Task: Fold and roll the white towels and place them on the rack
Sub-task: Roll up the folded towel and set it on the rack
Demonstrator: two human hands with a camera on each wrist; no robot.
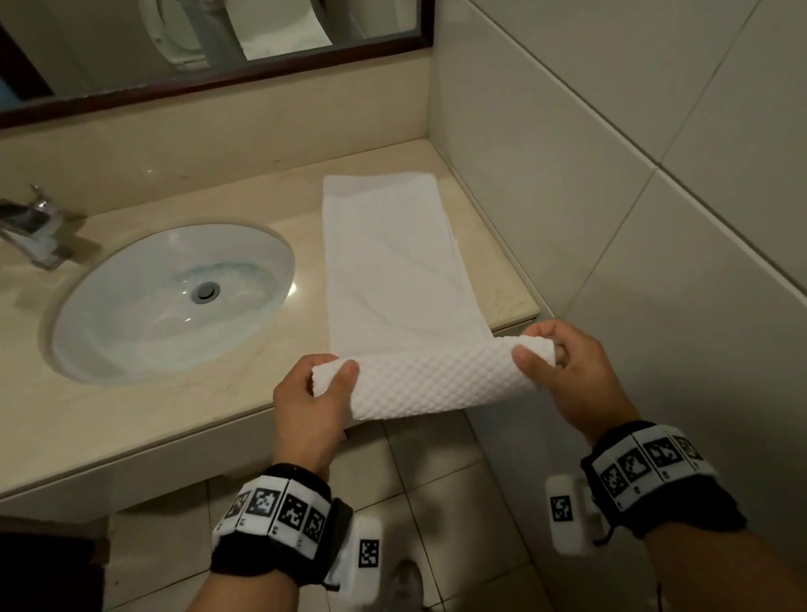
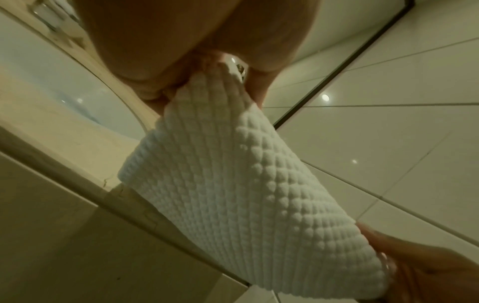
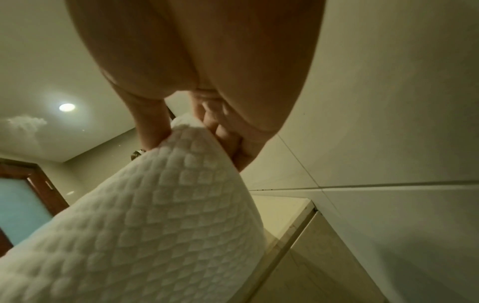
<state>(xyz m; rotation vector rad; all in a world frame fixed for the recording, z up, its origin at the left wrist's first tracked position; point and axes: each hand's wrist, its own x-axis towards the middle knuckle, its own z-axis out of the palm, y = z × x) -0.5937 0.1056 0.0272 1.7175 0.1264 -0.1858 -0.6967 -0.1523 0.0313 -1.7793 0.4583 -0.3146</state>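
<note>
White waffle-textured cotton towel (image 1: 398, 265) lies folded in a long strip on the beige marble counter (image 1: 93, 401), right of the oval sink (image 1: 173, 302). Near end's rolled up; left hand (image 1: 309, 407) and right hand (image 1: 566, 371) each pinch a roll end. Soft, light, floppy, so I'd grip both ends evenly.

Beige counter (image 1: 108, 399), oval sink (image 1: 82, 320), tiled wall (image 1: 649, 115), mirror (image 1: 94, 38).
</note>
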